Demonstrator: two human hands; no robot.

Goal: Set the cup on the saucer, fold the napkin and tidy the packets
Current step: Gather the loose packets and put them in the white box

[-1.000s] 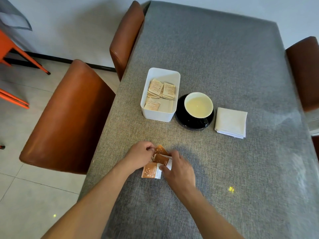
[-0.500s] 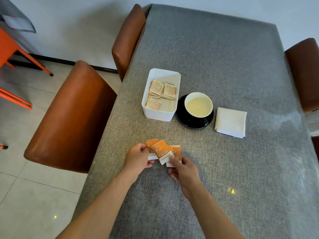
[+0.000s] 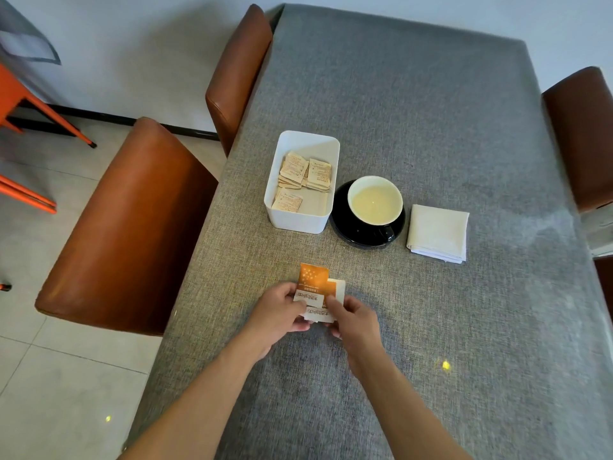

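Orange packets [image 3: 313,283] sit low of centre in the frame, pinched between left hand [image 3: 282,310] and right hand [image 3: 353,318], fingers closed on the overlapped stack. Square the edges first, then lift them together into the white bin [image 3: 300,220] above.

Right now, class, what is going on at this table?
A person is gathering the orange packets into a stack, the left hand and right hand both gripping them low over the grey table. The cup already sits on the black saucer, and the napkin lies folded beside it. The white box holds beige packets; the orange ones are not in it yet.
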